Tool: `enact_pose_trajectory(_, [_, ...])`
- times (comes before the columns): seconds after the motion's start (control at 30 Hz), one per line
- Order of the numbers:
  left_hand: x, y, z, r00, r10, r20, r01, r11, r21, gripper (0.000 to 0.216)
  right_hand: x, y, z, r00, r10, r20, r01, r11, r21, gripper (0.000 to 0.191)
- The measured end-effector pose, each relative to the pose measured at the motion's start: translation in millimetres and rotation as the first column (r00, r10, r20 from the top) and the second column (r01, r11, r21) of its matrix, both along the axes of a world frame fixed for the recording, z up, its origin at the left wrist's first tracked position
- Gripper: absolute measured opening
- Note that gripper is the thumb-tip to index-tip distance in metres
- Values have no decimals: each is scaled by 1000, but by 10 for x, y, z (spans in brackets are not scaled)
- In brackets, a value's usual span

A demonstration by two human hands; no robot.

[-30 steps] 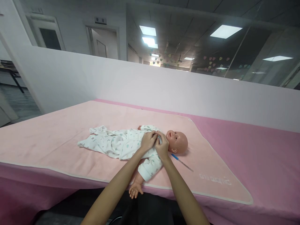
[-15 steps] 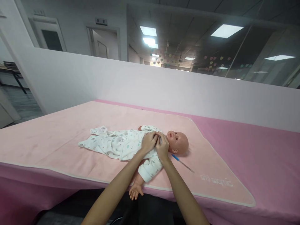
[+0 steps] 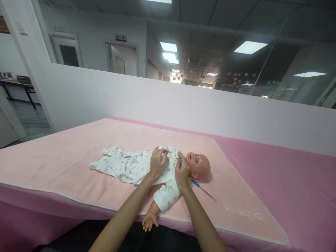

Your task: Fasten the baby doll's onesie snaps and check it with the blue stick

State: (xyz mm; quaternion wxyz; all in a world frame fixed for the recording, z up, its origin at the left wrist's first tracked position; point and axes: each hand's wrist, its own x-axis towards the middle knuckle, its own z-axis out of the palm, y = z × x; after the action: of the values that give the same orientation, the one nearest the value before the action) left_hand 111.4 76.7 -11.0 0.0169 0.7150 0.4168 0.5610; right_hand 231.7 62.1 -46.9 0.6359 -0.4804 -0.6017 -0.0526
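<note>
A bald baby doll (image 3: pixel 201 166) lies on its back, its head to the right. It wears a white baby outfit (image 3: pixel 126 167) with a small coloured print, closed over the chest; the leg ends lie flat at the left. My left hand (image 3: pixel 158 163) rests on the doll's chest, fingers loosely curved and thumb apart. Beside the doll's chin and shoulder, my right hand (image 3: pixel 182 170) touches the top near the collar, also curved with a gap at the thumb. Between the hands the printed cloth shows. The doll's near arm (image 3: pixel 150 218) reaches over the table edge.
A thermometer-like stick (image 3: pixel 204 190) with a blue end lies near the doll's head. Underneath is a pale pink mat (image 3: pixel 65 157) with a light border, on a darker pink cover (image 3: pixel 301 182). A white low wall (image 3: pixel 170 101) with glass above stands behind.
My hands have parted from the middle of the doll's chest, the left moving left and the right staying near the collar. The camera has tilted slightly upward.
</note>
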Motion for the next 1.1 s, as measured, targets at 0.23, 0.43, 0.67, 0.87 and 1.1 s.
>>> enact_pose_trajectory(0.23, [-232, -84, -122, 957, -23, -288, 17, 1000, -23, 16, 5, 1, -22, 994, 39, 102, -51, 991, 121, 35])
enact_pose_trajectory(0.43, [-215, -151, -101, 933, -52, -355, 46, 999, -25, 13, 1, -26, 13, 965, 59, 254, -87, 991, 100, 34])
enact_pose_trajectory(0.67, [-204, -113, -125, 942, -63, -329, 53, 998, -40, 17, -49, -145, 141, 895, 82, 438, -91, 996, 0, 18])
enact_pose_trajectory(0.87, [-201, -136, -112, 947, -78, -311, 63, 996, -58, 15, -50, -101, 113, 904, 31, 426, -38, 999, 8, 18])
enact_pose_trajectory(1.1, [-191, -166, -95, 946, -65, -318, 55, 998, -41, 12, -44, -88, 102, 912, 39, 409, -34, 999, -19, 18])
